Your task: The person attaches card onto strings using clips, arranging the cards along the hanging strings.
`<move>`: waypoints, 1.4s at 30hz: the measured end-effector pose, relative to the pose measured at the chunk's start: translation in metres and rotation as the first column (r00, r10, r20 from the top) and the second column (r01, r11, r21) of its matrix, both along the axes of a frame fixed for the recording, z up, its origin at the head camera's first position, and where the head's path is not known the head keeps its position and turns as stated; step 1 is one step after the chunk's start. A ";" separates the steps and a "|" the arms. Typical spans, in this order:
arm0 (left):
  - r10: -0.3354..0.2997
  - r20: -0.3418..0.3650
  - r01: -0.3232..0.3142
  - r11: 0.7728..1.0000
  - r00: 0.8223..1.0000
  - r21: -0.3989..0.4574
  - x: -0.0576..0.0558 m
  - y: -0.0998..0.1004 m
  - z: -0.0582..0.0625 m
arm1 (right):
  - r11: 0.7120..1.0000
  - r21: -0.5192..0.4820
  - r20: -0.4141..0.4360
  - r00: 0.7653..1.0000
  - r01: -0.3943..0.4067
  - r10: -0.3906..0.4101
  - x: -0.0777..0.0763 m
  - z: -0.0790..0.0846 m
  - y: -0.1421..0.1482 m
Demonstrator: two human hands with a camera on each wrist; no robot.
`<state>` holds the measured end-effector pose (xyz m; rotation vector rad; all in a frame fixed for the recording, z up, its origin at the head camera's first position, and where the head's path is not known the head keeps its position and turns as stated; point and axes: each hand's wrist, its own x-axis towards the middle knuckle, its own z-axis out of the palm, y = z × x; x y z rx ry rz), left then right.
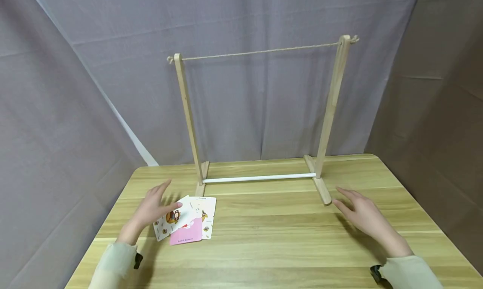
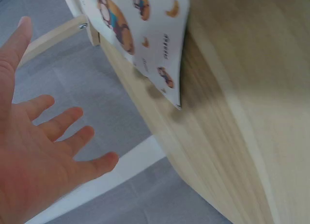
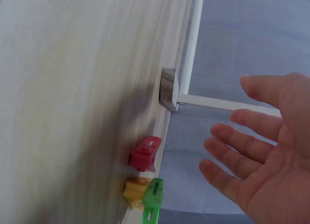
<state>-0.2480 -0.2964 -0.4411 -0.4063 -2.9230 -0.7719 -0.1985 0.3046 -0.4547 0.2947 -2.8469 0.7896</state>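
My left hand [image 1: 149, 209], fingers spread, hovers over the left edge of several overlapping cards. A white card [image 1: 164, 227] with monkey drawings, a pink card [image 1: 186, 235] and a second white card [image 1: 209, 209] show there. In the left wrist view that palm [image 2: 38, 170] holds nothing. My right hand [image 1: 364, 215] is above the table, just right of the rack's right foot [image 1: 322, 192], and its relaxed fingers are bare. Beyond it, the right wrist view shows a red clip [image 3: 145, 153], a yellow clip [image 3: 135, 192] and a green clip [image 3: 153, 192], hidden in the head view.
A wooden rack with a left post [image 1: 188, 121] and a right post [image 1: 331, 104] stands at the table's back. A thin cord [image 1: 260, 53] joins the tops, a white rod [image 1: 260, 178] the bases. Grey curtains [image 1: 234, 113] surround the wood-grain table [image 1: 264, 238].
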 end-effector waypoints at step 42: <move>-0.053 0.182 0.050 0.999 0.982 0.021 0.007 -0.019 -0.031 | 0.995 -0.074 0.067 0.996 0.060 -0.055 0.017 -0.007 0.048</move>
